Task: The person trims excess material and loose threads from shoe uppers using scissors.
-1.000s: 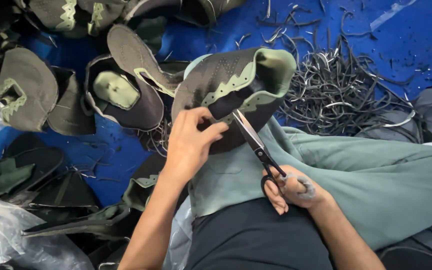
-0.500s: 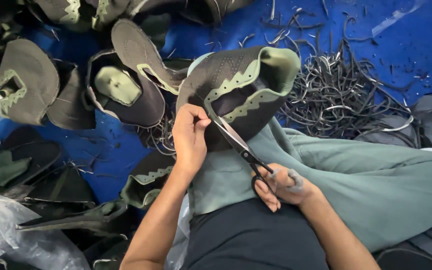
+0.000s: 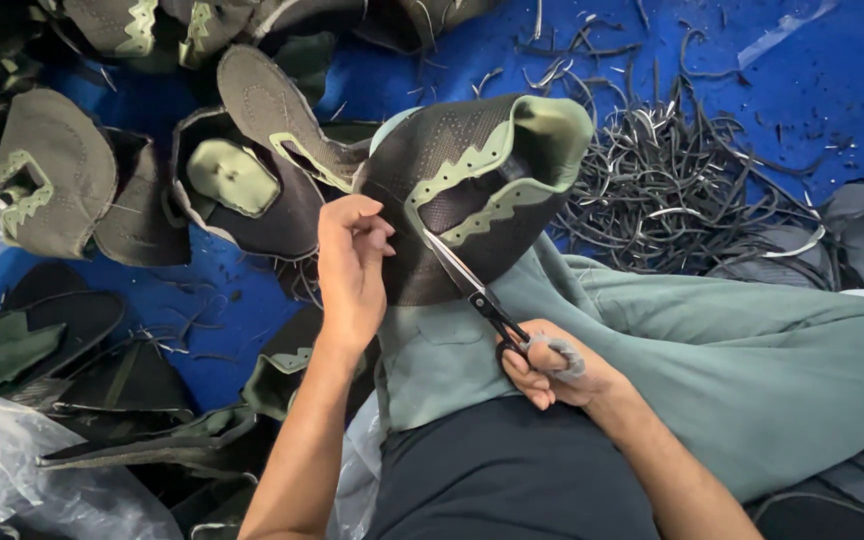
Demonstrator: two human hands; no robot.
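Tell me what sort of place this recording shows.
Most likely a shoe-making workshop, worked on the floor. The left hand holds a dark shoe upper while the right hand trims it with scissors; more uppers and cut strips lie on a blue sheet.

Left hand (image 3: 350, 262) on shoe upper (image 3: 472, 190), scissors (image 3: 477, 290) in right hand (image 3: 550, 365)

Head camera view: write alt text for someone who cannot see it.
A left hand grips a dark shoe upper while the right hand works scissors along its pale green edge. More uppers and cut strips lie on blue flooring.
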